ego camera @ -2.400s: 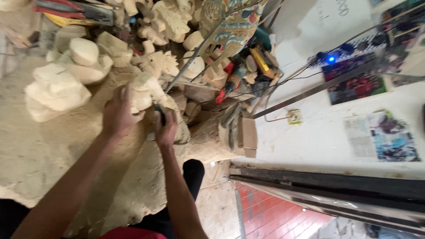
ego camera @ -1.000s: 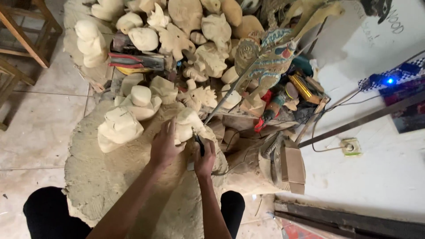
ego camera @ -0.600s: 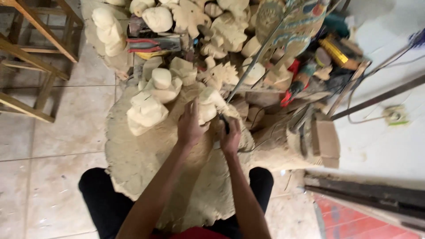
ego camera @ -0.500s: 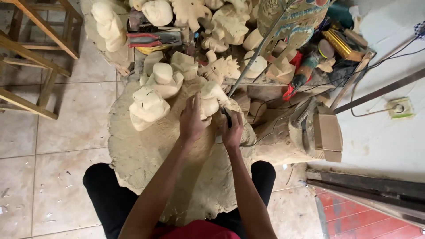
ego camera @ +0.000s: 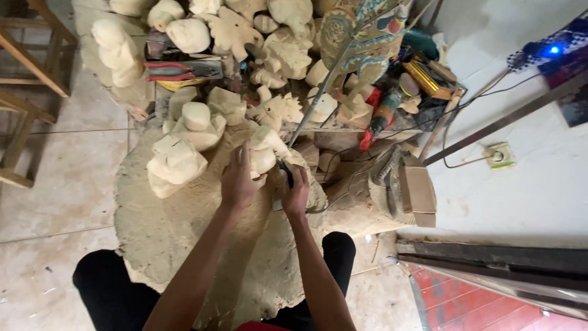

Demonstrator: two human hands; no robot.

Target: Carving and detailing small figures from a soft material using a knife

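My left hand (ego camera: 239, 181) grips a pale carved wooden figure (ego camera: 264, 149) and steadies it on a mound covered with sawdust (ego camera: 184, 245). My right hand (ego camera: 296, 195) is closed around a small dark-handled carving tool (ego camera: 286, 173), whose tip rests against the figure's right side. Both forearms reach up from the bottom of the view, and my black-trousered legs sit on either side of the mound.
Several unfinished pale carvings (ego camera: 177, 160) lie to the left and behind. Red-handled pliers (ego camera: 177, 69) and hand tools (ego camera: 392, 104) crowd the back. A painted carved piece (ego camera: 361, 37) stands upright. Wooden stool legs (ego camera: 24, 92) at left, a cardboard box (ego camera: 418, 190) and wall socket (ego camera: 497, 154) at right.
The view has swung and drawn closer, so the hands sit more centrally. Both hands stay on the carving and the tool in the same grip.
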